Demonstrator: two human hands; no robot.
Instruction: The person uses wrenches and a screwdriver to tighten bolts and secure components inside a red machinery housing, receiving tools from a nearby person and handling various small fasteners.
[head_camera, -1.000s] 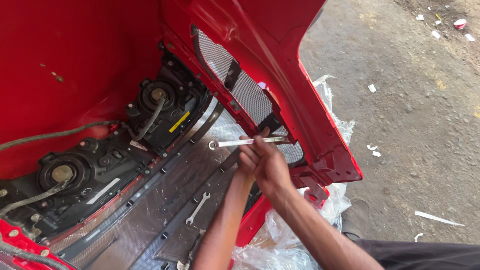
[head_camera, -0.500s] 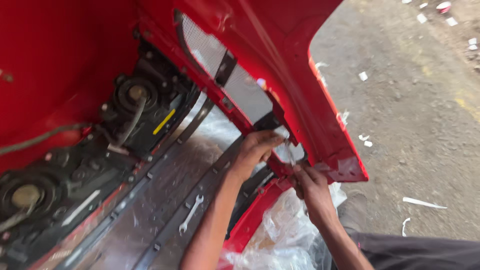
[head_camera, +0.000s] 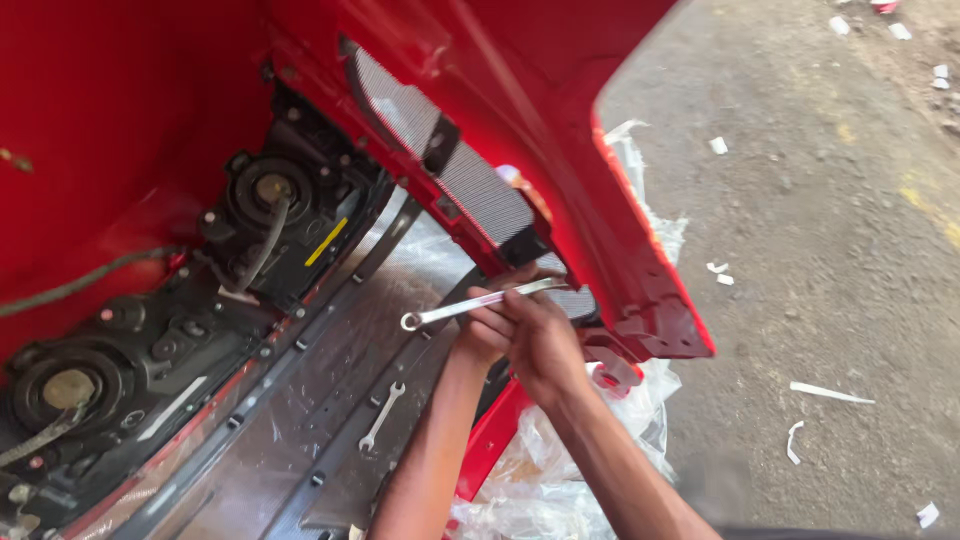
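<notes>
I am holding a slim silver wrench (head_camera: 478, 303) level across the lower edge of the red body panel (head_camera: 560, 120), its ring end pointing left over the metal floor and its other end tucked against the ribbed grille insert (head_camera: 470, 170). It is looking like plain steel to me: stiff, light enough for one hand, smooth and probably a little slick, so I am gripping it on the shank, where I am getting the best leverage. My right hand (head_camera: 545, 345) is wrapping its fingers over the shank, and my left hand (head_camera: 482, 338) is pressing in just beside it, also closed around the tool as far as I can judge. Below my wrists a second, smaller wrench (head_camera: 381, 415) is lying loose on the grey ribbed floor plate (head_camera: 270, 440). To the left, black round housings (head_camera: 262, 195) with cables are sitting against the red wall. Crumpled clear plastic sheeting (head_camera: 540, 470) is bunching under the panel, and the dusty ground (head_camera: 830, 250) with white scraps is stretching off to the right.
</notes>
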